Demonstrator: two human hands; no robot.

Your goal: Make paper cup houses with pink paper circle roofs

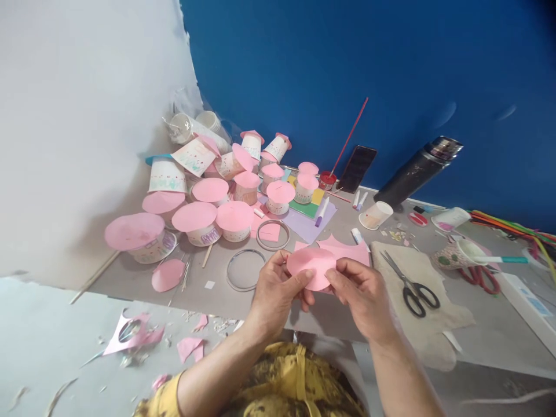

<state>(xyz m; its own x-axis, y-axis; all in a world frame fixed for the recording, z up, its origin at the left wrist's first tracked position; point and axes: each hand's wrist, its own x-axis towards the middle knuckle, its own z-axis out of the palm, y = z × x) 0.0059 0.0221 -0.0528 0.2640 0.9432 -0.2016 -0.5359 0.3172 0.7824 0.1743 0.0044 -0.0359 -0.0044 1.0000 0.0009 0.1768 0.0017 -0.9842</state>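
A round pink paper disc (311, 265) is held up above the table's front edge. My left hand (278, 289) pinches it at the left, thumb on top and fingers beneath. My right hand (358, 289) grips its right edge between thumb and fingers. Just behind the disc lies a pink paper offcut (354, 252) with curved cuts. Another pink disc (168, 274) rests at the table's left. Several decorated paper cups topped with pink discs, such as this cup (204, 233), crowd the left and middle. To the right, black-handled scissors (408, 286) lie on a beige cloth (434, 336).
Two wire coils (245, 288) lie left of my hands. At the back stand a black flask (419, 174), a phone (357, 168) and a red pot (327, 180) with a stick. A white cup (376, 215) and red-handled scissors (480, 281) are right. Paper scraps (134, 333) litter the floor.
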